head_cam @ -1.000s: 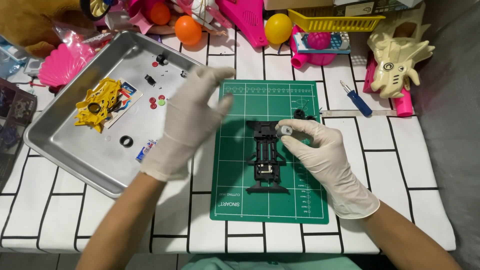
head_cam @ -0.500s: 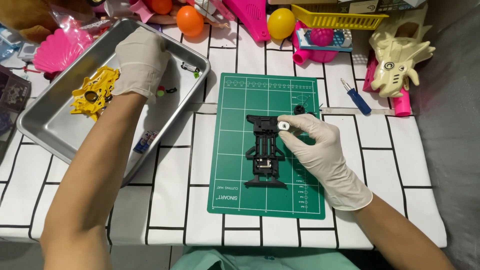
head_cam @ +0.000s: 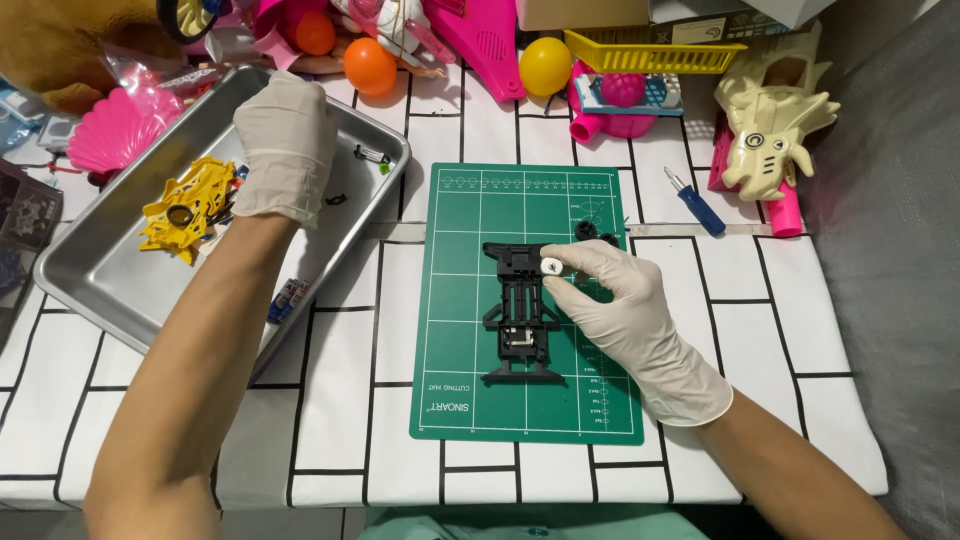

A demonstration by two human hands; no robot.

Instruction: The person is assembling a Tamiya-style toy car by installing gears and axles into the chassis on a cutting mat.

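A black toy-car chassis (head_cam: 522, 312) lies on the green cutting mat (head_cam: 460, 400). My right hand (head_cam: 620, 300), in a white glove, rests on the chassis's upper right corner and pinches a small white round part (head_cam: 551, 266) against it. My left hand (head_cam: 285, 145), also gloved, reaches into the metal tray (head_cam: 90, 300) with fingers curled down over small parts; what it grips is hidden. A yellow plastic car body (head_cam: 190, 205) lies in the tray just left of that hand. Small black wheels (head_cam: 597, 231) sit on the mat above my right hand.
A blue-handled screwdriver (head_cam: 698, 205) lies right of the mat. Toys crowd the far edge: orange ball (head_cam: 370, 66), yellow ball (head_cam: 545, 66), yellow basket (head_cam: 650, 50), cream toy creature (head_cam: 775, 135), pink shell (head_cam: 115, 130). The table's right edge drops off at a grey surface.
My left hand moved from above the mat's left side out to the tray and settled over the small parts. My right hand stayed on the chassis.
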